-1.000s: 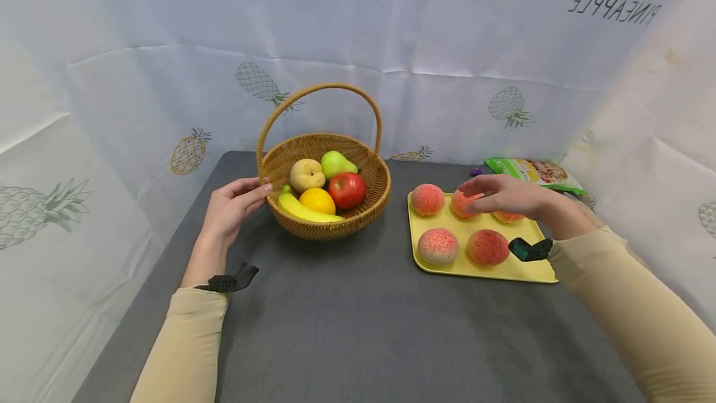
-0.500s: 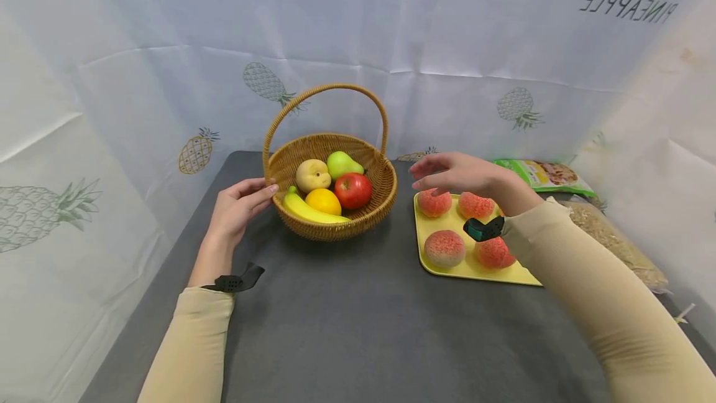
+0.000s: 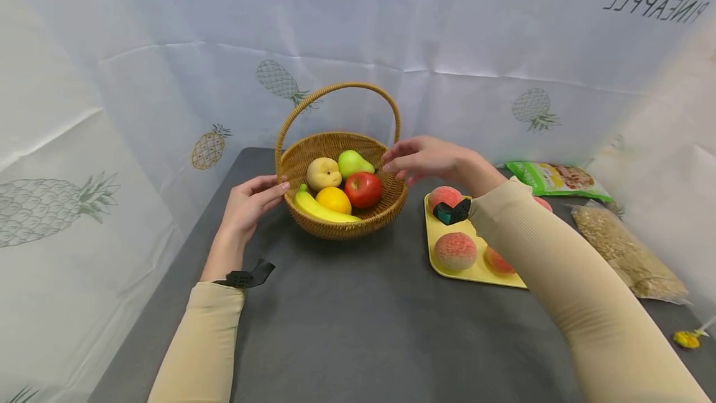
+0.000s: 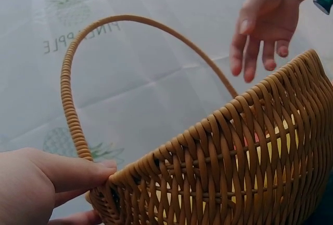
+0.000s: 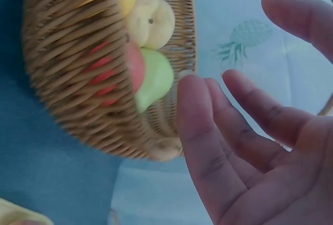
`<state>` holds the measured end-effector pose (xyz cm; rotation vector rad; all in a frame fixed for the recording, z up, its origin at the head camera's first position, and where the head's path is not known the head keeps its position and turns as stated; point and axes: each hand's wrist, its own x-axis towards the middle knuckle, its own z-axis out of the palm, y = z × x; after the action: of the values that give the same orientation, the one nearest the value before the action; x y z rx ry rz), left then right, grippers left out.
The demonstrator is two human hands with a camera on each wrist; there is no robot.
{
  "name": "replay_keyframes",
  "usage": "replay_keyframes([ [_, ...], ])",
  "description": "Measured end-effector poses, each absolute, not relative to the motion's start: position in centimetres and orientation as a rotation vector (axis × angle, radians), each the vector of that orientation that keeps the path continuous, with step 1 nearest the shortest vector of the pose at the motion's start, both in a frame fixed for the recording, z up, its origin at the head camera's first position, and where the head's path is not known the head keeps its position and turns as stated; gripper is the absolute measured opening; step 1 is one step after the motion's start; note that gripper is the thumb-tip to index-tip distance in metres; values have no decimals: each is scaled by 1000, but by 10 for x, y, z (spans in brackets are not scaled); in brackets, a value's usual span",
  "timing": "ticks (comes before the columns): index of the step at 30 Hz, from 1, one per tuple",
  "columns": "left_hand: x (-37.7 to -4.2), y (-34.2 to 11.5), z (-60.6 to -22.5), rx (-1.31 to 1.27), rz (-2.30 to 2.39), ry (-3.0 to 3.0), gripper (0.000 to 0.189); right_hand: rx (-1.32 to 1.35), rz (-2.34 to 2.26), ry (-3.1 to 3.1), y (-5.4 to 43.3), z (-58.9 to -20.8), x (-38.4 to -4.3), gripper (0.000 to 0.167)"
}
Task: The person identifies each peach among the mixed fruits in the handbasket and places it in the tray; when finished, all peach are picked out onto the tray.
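A wicker basket (image 3: pixel 341 230) with a tall arched handle stands at the back of the table. In it lie a banana (image 3: pixel 321 209), an orange (image 3: pixel 334 200), a pale yellow peach (image 3: pixel 323 174), a green pear (image 3: pixel 352 164) and a red apple (image 3: pixel 363 189). My left hand (image 3: pixel 252 204) grips the basket's left rim at the foot of the handle, thumb (image 4: pixel 86 175) on top. At the basket's right rim hovers my right hand (image 3: pixel 427 157), holding nothing; its fingers are spread and slightly bent. In the right wrist view those fingers (image 5: pixel 200 136) overlap the basket's edge.
Right of the basket, a yellow tray (image 3: pixel 439 269) holds several fuzzy pink-red peaches (image 3: pixel 455 250), some hidden by the right arm. Beyond are a green food packet (image 3: pixel 559 179), a bag of grains (image 3: pixel 626 250) and a small yellow item on a white stick (image 3: pixel 687 339). A pineapple-print curtain (image 3: pixel 475 36) hangs behind.
My right hand has moved left from above the tray to the basket's right rim. My left hand keeps its grip on the basket. The head view has shifted slightly.
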<state>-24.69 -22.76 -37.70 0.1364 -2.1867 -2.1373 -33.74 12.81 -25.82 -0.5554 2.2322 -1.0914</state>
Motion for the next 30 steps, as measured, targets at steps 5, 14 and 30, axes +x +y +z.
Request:
replay_keyframes([
  [5, -247, -228, -379, 140, -2157, -2167, 58, -552, -1072, 2251, 106, -253, -346, 49],
  [14, -251, -225, -379, 133, -2153, -2159, 55, -531, -990, 2282, 73, -246, -360, 48],
  [30, -253, -228, -382, 134, -2163, -2132, 51, -268, -1175, 2147, 18, -268, -386, 62],
])
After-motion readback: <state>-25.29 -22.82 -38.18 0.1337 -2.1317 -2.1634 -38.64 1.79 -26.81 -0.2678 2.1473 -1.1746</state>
